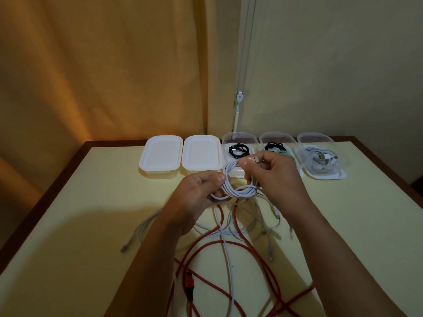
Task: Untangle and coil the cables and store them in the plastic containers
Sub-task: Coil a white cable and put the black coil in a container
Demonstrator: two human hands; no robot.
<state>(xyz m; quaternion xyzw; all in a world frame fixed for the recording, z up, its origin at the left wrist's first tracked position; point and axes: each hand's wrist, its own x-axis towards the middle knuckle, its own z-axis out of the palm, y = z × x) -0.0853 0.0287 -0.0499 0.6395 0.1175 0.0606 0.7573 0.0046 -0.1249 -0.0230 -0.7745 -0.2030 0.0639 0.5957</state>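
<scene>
Above the table's middle I hold a white cable [238,191] wound into a small coil. My left hand [196,195] grips the coil's left side, thumb on top. My right hand [272,177] holds the right side and pinches the USB plug [253,159] at its top. A tail of the white cable hangs down to the table. Beneath lie a tangled red cable [206,245] and several pale cables [249,218]. Along the back stand two closed white containers [161,156] [201,154] and three open clear ones [238,138] [274,137] [320,156] with coiled cables inside.
The pale yellow table [91,202] has a dark wooden edge. An orange curtain hangs behind on the left, and a white cord with a holder [239,97] runs down the wall. A loose white cable end [135,236] lies left of my forearm.
</scene>
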